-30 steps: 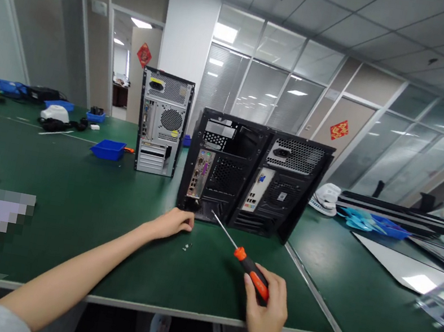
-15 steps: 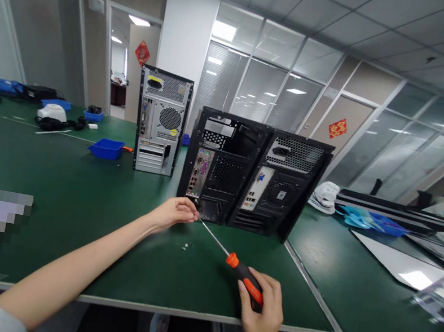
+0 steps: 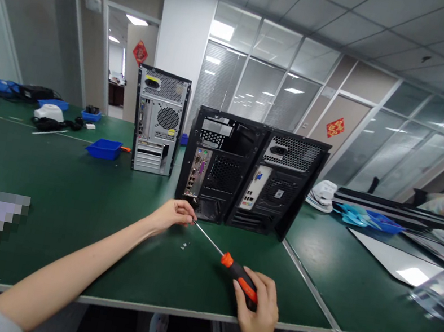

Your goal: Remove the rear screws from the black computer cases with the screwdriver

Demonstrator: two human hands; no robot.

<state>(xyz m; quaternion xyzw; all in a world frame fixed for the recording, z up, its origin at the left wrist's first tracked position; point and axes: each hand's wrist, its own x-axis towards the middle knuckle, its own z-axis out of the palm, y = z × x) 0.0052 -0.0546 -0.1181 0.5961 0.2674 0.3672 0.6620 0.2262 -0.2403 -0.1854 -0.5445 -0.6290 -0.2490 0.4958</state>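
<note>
Above the near part of the green tabletop (image 3: 71, 191), just in front of the left black computer case (image 3: 224, 173), the screwdriver (image 3: 227, 259) is held at a tilt, its shaft directed forward and to the left. Right hand (image 3: 259, 307): the grip is closed around the black-and-orange handle — thumb on one side, fingers on the other. Left hand (image 3: 172, 217): the thumb and fingertips are drawn together at the tip of the shaft; whether this grip pinches the shaft or a small part cannot be told.

Several small metal parts (image 3: 184, 246) lie on the tabletop near the left hand, to the left of the shaft; their exact form is too small to read. The left black computer case and the right black computer case (image 3: 280, 190) stand side by side, rear panels facing the person. A silver-backed tower (image 3: 159, 120) stands upright to their left and farther back — with a blue tray (image 3: 103, 149) near its base. A white panel (image 3: 394, 259) lies flat at right, beyond a metal strip (image 3: 312, 285).
</note>
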